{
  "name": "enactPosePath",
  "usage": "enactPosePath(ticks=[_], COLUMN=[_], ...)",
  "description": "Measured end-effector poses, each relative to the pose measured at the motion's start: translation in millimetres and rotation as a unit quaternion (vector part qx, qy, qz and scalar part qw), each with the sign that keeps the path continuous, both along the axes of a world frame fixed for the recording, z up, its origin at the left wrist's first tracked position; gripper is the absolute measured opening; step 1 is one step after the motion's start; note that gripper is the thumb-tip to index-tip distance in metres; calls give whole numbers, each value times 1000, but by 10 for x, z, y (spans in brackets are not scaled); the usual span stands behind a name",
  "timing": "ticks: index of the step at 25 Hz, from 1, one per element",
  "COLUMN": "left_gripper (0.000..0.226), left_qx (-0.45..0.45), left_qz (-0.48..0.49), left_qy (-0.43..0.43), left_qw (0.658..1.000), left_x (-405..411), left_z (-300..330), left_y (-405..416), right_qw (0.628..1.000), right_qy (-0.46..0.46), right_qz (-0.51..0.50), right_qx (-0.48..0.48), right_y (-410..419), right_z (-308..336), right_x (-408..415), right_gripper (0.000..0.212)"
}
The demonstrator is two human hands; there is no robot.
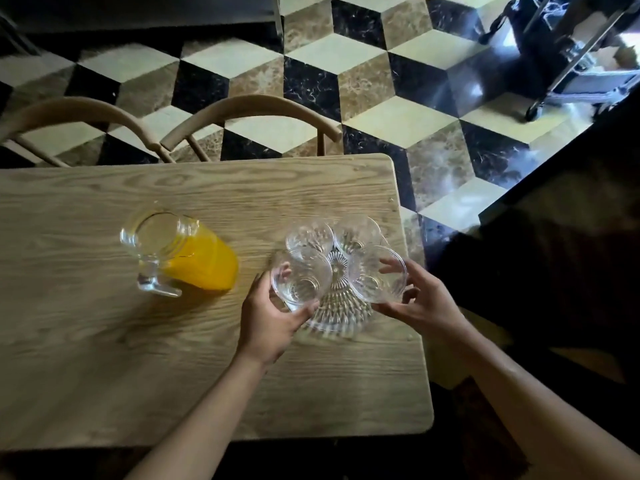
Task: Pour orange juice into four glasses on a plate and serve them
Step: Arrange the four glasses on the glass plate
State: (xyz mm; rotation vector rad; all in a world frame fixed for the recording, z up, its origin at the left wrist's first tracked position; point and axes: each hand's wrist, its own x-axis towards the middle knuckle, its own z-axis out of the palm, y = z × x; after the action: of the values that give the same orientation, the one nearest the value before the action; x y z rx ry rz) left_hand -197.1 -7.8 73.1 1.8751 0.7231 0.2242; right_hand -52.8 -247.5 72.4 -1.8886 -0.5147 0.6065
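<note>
Head view. Cut-glass plate (332,317) sits near the right end of the wooden tabletop (104,341), carrying four empty glasses, rims nearly touching. Left hand (273,323) wraps the near-left glass (300,280), thumb on its near side, fingers on its left wall. Right hand (420,306) has fingers spread about the near-right glass (379,275); firm grip cannot be told. Far-left glass (309,235) and far-right glass (356,233) stand untouched. Juice pitcher (180,254), part full of orange juice, stands well left of the plate, handle toward the person. Judgement: the left hand is nearer the pitcher; nothing lies between. Two chair backs (249,112) stand beyond the tabletop.
</note>
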Motion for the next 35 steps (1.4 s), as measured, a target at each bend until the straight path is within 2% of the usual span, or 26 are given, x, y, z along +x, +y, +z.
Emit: enactPosePath(ticks=[11, 20, 29, 35], left_gripper=[83, 86, 97, 104], left_qx=[15, -67, -59, -52], left_qz=[-26, 7, 15, 21], left_qy=[48, 51, 73, 73], left_qw=[998, 996, 995, 996], left_x=[-94, -44, -42, -76], left_z=[-628, -700, -804, -739], left_y=[-77, -59, -95, -88], right_qw=[998, 996, 995, 993], right_qy=[1, 19, 52, 62], right_qz=[-45, -48, -50, -49], right_qx=[-38, -76, -75, -90], right_y=[112, 90, 65, 4], right_z=[-470, -536, -516, -486], right_x=[-264, -257, -245, -256], right_gripper=[78, 79, 74, 88])
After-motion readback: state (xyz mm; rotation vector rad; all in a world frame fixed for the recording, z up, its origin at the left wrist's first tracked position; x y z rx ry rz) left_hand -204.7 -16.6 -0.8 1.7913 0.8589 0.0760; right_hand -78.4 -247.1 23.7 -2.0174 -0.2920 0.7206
